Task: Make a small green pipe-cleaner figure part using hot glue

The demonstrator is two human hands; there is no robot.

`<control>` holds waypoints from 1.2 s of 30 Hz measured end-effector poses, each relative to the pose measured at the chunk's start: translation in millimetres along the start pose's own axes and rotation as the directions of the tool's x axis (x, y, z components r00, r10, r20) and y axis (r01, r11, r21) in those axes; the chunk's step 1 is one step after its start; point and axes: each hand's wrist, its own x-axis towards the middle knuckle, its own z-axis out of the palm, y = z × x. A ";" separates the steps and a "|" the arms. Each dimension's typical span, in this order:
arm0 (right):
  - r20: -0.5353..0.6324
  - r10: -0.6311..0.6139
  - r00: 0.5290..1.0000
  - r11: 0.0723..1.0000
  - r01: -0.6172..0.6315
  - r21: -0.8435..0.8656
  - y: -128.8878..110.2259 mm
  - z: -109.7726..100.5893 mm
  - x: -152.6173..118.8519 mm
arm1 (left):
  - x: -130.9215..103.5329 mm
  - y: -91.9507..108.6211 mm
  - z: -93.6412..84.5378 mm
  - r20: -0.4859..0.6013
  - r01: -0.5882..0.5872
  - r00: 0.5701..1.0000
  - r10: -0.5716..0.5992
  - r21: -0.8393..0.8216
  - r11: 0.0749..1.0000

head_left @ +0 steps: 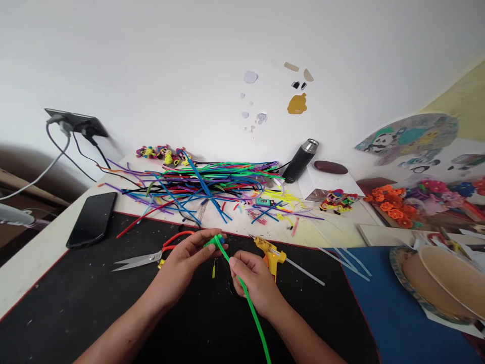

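Note:
My left hand (189, 258) pinches a small green and blue bundle of pipe cleaner (214, 242) between thumb and fingers. From that bundle a long green pipe cleaner (253, 309) runs down toward the bottom of the view. My right hand (253, 278) is closed on this strand a short way below the bundle, thumb on top. Scissors (142, 260) with red handles lie just left of my left hand, blades apart. A yellow glue gun (270, 253) with a clear glue stick rests beyond my right hand, partly hidden by it.
Loose coloured pipe cleaners (212, 184) are heaped along the back. A phone (93, 218) lies at left. A black flask (302, 161) leans by a white box (322, 183). Orange pipe-cleaner flowers (388, 202) and a round basket (405, 283) are at right. The black mat (182, 323) lies underneath.

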 end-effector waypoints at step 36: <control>0.018 0.059 0.998 0.998 -0.060 0.015 3.7 0.4 -1.1 | 1.6 1.5 5.1 -0.060 0.042 0.997 -0.050 -0.129 0.991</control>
